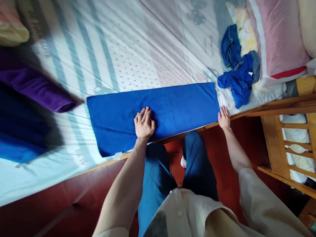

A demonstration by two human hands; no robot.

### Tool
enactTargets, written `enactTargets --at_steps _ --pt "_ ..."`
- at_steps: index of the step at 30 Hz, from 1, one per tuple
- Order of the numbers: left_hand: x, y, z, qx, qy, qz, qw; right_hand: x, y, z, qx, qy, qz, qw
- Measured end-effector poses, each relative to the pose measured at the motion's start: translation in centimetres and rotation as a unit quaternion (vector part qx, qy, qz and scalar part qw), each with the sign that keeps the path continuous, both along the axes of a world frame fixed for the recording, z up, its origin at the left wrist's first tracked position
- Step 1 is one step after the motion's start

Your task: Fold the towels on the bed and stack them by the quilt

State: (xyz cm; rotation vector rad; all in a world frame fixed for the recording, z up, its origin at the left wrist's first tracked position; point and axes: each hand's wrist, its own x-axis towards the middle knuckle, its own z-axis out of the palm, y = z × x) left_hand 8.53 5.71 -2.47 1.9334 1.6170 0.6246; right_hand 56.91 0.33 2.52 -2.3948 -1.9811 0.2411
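Blue fabric, smooth and laid out flat: the long rectangular blue cloth [182, 102] is at the near edge of the bed, on the pale sheet with grey-blue stripes and dots [138, 65]. Look at the line it takes! Its long axis runs left to right across the person's front, climbing gently towards the right end, which sits a little farther up the view. The near long side follows the wooden bed edge [261, 107]; the left short end is the broader one, the right end narrower, and a small white tag [118, 155] shows by the near left corner.

Now the hands. Left hand [144, 125], palm down on the cloth, left of its middle: fingers slightly bent, close together and pointing away from the body, the thumb apart, gripping nothing. Over to the right hand [224, 118], at the near right corner: open, fingers extended and lightly spread, reaching along the short end, no grip there either.

Just beyond that end lies a crumpled heap of blue clothing [238, 75], with a pink pillow with a white border [281, 36] beside it. Out on the left, a folded purple cloth [41, 85] angles in towards the far left corner, dark blue fabric [19, 121] next to it.
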Motion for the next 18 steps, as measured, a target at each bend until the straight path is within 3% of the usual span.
enactTargets --at_steps 3,5,8,10,13,15,18 --pt "-0.7 -1.6 1.2 -0.006 0.017 -0.04 0.999 3.4 -3.7 2.3 0.0 -0.013 -0.044 0.999" --pt "-2.3 -3.9 1.9 -0.009 0.041 -0.045 0.998 4.1 -6.0 3.8 0.016 0.003 -0.051 0.999" --pt "-6.1 -8.3 2.8 -0.01 0.094 0.058 0.994 2.2 -9.8 5.6 0.054 0.066 -0.081 0.993" --pt "-8.8 -11.0 3.5 -0.02 0.125 0.12 0.985 -1.1 -12.8 6.5 0.072 0.125 -0.101 0.984" --pt "-11.5 -13.7 4.9 -0.061 0.161 0.158 0.972 -8.4 -17.9 7.0 0.082 0.232 -0.098 0.964" --pt "-11.8 -15.0 6.0 -0.108 0.18 0.16 0.965 -14.0 -21.1 7.1 0.08 0.29 -0.07 0.951" --pt "-10.2 -17.7 7.1 -0.16 0.156 0.122 0.967 -20.7 -24.5 7.7 0.061 0.245 0.008 0.968"
